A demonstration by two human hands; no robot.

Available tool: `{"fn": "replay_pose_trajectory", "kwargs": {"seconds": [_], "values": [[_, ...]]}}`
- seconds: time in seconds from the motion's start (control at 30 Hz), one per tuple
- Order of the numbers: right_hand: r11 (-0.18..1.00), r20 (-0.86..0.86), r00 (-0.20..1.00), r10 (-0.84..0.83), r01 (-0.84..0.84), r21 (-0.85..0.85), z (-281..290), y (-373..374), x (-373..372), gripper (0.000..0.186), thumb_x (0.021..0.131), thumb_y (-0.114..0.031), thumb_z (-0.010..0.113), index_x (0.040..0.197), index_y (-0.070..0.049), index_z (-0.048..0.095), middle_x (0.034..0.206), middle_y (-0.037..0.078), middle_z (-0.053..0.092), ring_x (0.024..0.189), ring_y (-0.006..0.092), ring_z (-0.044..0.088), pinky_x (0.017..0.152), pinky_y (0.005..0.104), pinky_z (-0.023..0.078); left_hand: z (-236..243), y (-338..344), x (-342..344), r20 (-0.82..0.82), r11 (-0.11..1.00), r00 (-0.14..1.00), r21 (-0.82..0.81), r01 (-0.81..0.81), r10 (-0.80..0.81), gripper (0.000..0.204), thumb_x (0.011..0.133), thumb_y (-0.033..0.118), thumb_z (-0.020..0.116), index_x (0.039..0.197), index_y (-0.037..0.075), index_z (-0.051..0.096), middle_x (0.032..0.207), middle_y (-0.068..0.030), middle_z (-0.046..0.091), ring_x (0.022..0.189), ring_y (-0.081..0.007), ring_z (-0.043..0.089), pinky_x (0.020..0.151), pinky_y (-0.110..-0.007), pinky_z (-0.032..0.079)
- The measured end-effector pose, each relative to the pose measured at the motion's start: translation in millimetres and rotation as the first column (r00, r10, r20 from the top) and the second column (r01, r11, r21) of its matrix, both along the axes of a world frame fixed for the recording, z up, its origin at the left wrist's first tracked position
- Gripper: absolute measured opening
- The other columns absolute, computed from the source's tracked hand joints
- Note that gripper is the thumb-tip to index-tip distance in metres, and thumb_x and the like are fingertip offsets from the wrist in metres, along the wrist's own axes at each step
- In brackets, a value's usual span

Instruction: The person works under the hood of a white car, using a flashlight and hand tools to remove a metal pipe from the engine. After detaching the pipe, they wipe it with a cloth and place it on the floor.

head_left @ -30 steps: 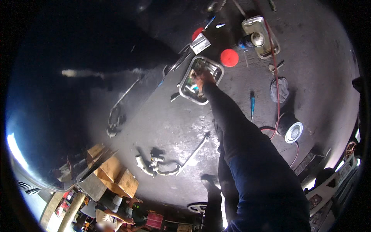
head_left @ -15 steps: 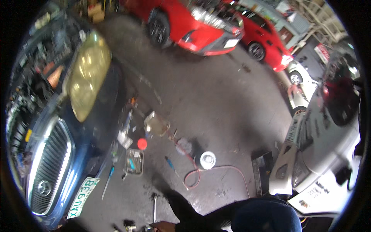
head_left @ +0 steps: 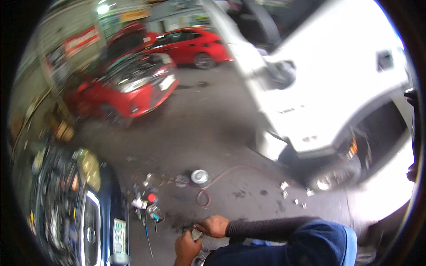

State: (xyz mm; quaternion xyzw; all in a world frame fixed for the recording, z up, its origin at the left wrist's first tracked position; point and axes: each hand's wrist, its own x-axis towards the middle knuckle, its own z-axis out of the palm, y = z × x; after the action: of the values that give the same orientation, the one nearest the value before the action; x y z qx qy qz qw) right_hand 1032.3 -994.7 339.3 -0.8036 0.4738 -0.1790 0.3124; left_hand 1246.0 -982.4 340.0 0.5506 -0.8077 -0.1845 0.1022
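Note:
Close together at the lower middle are both my hands, blurred. My left hand point(head_left: 187, 246) is closed round a small pale grey piece point(head_left: 195, 234), too smeared to name. From the right reaches my right hand point(head_left: 214, 226), with a dark grey arm sleeve point(head_left: 270, 227); its fingers are pinched at the top of the same piece. Below them, something shiny shows only in part. On the floor to the left lie a long thin tool with a blue handle point(head_left: 147, 232), a small tray of parts point(head_left: 154, 213) and a red round lid point(head_left: 151, 197).
On the left stands a dark blue car point(head_left: 108, 190), its engine bay exposed. A large white vehicle point(head_left: 319, 88) takes up the right. Farther off are a red car with raised hood point(head_left: 146, 104) and another red car point(head_left: 191, 44). A white round can point(head_left: 199, 176) and a reddish hose point(head_left: 222, 176) are on the floor.
My view has swung to the right and up. Both hands are now in sight, together at the small grey piece; before, only one hand showed at the lower edge, near a wrench.

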Motion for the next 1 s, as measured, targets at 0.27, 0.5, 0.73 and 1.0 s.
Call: {"fn": "replay_pose_trajectory", "kwargs": {"seconds": [0.27, 0.5, 0.73, 1.0], "values": [[0.928, 0.466, 0.847, -0.257, 0.350, -0.125, 49, 130, -251, 0.021, 0.100, -0.022, 0.066, 0.104, -0.004, 0.056, 0.098, 0.018, 0.063, 0.095, 0.0420, 0.065, 0.082, 0.0506, 0.051, 21, 14, -251, -0.376, 0.731, 0.872, 0.490, 0.475, -0.315, 0.038, 0.095, 0.035, 0.072, 0.097, -0.003, 0.068, 0.072, -0.0200, 0.068, 0.069, -0.0380, 0.069, 0.066, -0.044, 0.050], [0.637, 0.423, 0.573, -0.702, 0.770, 0.015, 87, 315, -465, 0.024, 0.090, -0.011, 0.075, 0.110, -0.006, 0.063, 0.099, 0.012, 0.065, 0.091, 0.0307, 0.068, 0.082, 0.0406, 0.056, 39, 102, -535, -0.543, 0.353, 0.358, 0.118, 0.928, -0.760, 0.032, 0.099, 0.029, 0.069, 0.111, 0.000, 0.060, 0.077, -0.0167, 0.064, 0.068, -0.0346, 0.066, 0.063, -0.043, 0.051], [0.146, 0.249, 0.156, -0.956, 0.988, -0.057, 122, 441, -550, 0.020, 0.094, -0.019, 0.071, 0.101, -0.001, 0.066, 0.089, 0.023, 0.069, 0.085, 0.0420, 0.069, 0.076, 0.0479, 0.054, 65, 210, -721, -0.520, 0.009, -0.047, -0.105, 0.994, -0.853, 0.033, 0.094, 0.017, 0.065, 0.122, -0.001, 0.060, 0.105, -0.0291, 0.069, 0.103, -0.0498, 0.066, 0.084, -0.053, 0.053], [-0.031, 0.377, -0.191, -0.906, 0.919, 0.392, 123, 560, -665, 0.046, 0.096, -0.014, 0.072, 0.138, 0.002, 0.062, 0.088, 0.009, 0.072, 0.082, 0.0108, 0.066, 0.075, 0.0306, 0.055, 70, 303, -891, -0.613, -0.252, -0.120, 0.134, 0.958, -0.781, 0.020, 0.102, 0.015, 0.059, 0.109, -0.004, 0.058, 0.092, -0.0270, 0.069, 0.089, -0.0479, 0.066, 0.076, -0.048, 0.051]]}}
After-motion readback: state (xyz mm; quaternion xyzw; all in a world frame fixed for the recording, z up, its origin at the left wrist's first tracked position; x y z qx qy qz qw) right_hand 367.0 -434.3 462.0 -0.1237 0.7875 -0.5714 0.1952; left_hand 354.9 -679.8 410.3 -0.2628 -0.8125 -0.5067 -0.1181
